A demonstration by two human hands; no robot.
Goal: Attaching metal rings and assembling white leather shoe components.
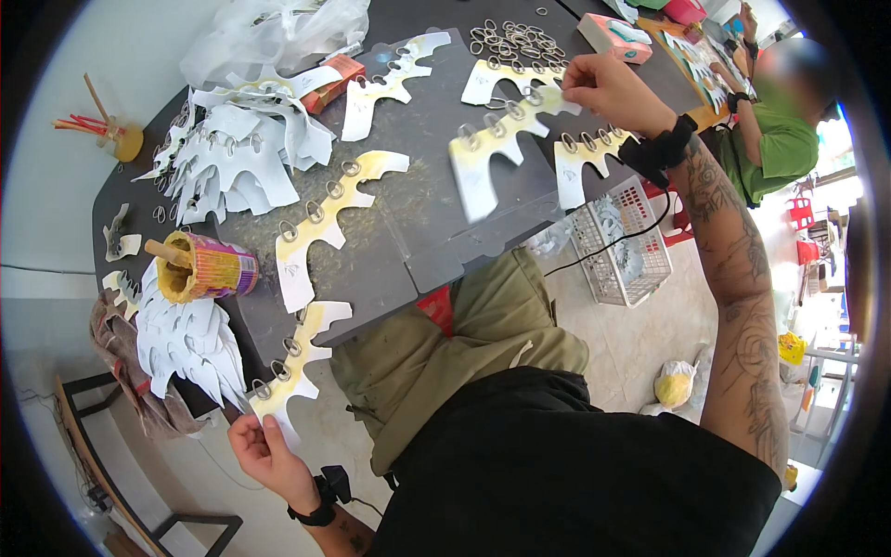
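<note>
The left hand pinched, between thumb and fingers, the lower end of a white scalloped sheet with a yellow-smeared band and oval metal rings, which lay across the near left edge of the dark grey worktop. The right hand pinched the upper end of a slightly blurred, similar ringed sheet, between two others at the worktop's right; whether it touched the surface could not be told. Another ringed sheet lay between the two hands. Left of it stood a yellow-smeared, purple-labelled tub with a wooden stick in it. Loose metal rings lay beyond the right hand, and white cut sheets were heaped at the far left.
</note>
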